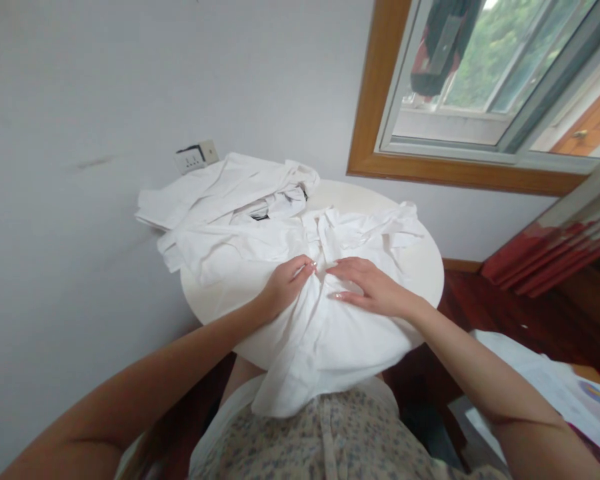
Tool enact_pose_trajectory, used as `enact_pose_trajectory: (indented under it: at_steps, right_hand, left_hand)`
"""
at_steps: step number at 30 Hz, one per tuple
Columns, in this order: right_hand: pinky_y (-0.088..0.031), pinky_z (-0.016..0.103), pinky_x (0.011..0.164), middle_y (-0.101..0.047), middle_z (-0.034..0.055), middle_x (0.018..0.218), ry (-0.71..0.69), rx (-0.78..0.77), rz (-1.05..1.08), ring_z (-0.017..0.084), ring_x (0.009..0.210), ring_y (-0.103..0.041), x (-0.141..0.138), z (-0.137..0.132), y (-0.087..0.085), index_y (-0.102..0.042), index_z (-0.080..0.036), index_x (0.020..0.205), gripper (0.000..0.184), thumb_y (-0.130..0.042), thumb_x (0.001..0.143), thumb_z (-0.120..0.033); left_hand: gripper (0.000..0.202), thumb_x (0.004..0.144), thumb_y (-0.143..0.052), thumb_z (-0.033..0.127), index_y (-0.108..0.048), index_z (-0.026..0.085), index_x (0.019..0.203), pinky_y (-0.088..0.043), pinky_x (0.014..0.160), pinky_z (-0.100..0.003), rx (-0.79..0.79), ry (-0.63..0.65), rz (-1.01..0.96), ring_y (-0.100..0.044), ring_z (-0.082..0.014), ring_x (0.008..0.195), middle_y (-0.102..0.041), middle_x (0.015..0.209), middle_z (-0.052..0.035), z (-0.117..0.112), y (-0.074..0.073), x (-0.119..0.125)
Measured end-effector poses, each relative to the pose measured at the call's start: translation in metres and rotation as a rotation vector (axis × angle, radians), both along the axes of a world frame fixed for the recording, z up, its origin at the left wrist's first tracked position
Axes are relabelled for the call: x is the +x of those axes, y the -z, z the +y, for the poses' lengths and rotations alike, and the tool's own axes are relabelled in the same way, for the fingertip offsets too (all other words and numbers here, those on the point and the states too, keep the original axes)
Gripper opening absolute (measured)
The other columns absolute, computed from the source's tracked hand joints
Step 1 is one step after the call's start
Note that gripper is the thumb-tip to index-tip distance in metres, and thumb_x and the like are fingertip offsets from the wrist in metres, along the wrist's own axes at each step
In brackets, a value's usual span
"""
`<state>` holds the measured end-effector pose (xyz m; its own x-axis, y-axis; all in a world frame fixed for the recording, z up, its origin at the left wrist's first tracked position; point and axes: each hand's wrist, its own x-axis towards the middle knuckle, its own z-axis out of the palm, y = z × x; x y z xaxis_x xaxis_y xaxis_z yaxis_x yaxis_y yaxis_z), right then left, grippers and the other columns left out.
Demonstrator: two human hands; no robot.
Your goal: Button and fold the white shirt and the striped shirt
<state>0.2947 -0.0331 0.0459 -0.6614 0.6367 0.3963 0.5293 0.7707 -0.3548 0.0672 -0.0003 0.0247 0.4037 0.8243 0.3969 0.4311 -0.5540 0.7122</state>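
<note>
A white shirt lies spread over a round table, collar side away from me. Its lower edge hangs over the near rim onto my lap. My left hand is closed at the shirt's front opening, thumb and fingers pinching the fabric edge. Just to the right, my right hand rests on the other side of the opening. Its fingers are stretched out and the thumb is apart, touching the cloth. Whether a button sits between the hands is too small to tell.
More folded white clothing is heaped at the table's far left, against the wall. The white table shows its rim on the right. A wall socket, a wood-framed window and a red-and-white curtain surround it. White fabric lies low at right.
</note>
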Motion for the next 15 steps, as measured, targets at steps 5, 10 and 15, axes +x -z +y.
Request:
enact_pose_trajectory:
  at_steps: [5, 10, 15]
  right_hand:
    - [-0.044, 0.032, 0.078, -0.06, 0.0039, 0.083, 0.089, -0.224, 0.247, 0.018, 0.082, -0.055, -0.006, 0.017, 0.02, -0.056, -0.021, 0.087, 0.029, -0.045, 0.093, -0.046]
    - [-0.041, 0.026, 0.067, -0.05, -0.0024, 0.072, 0.326, -0.354, 0.758, 0.014, 0.071, -0.048, 0.014, 0.062, 0.011, -0.046, -0.022, 0.076, 0.033, -0.051, 0.085, -0.054]
    - [-0.032, 0.023, 0.053, -0.043, -0.0044, 0.063, 0.424, -0.452, 0.861, 0.012, 0.058, -0.039, 0.005, 0.075, -0.005, -0.045, -0.022, 0.072, 0.036, -0.056, 0.08, -0.056]
  left_hand:
    - [0.029, 0.093, -0.032, 0.039, -0.047, 0.02, 0.077, -0.042, 0.068, -0.025, -0.057, -0.127, -0.267, -0.05, -0.0134, 0.069, -0.051, 0.071, 0.0011, 0.017, -0.016, 0.005]
    - [0.036, 0.091, -0.036, 0.049, -0.047, 0.02, 0.073, -0.04, 0.067, -0.025, 0.034, -0.344, -0.081, -0.049, -0.0147, 0.069, -0.048, 0.068, 0.0009, 0.048, -0.022, -0.029]
    - [0.03, 0.079, -0.057, 0.049, -0.061, 0.019, 0.077, -0.042, 0.079, -0.031, 0.192, -0.204, 0.474, -0.055, -0.0213, 0.085, -0.059, 0.082, -0.0042, 0.062, -0.018, -0.045]
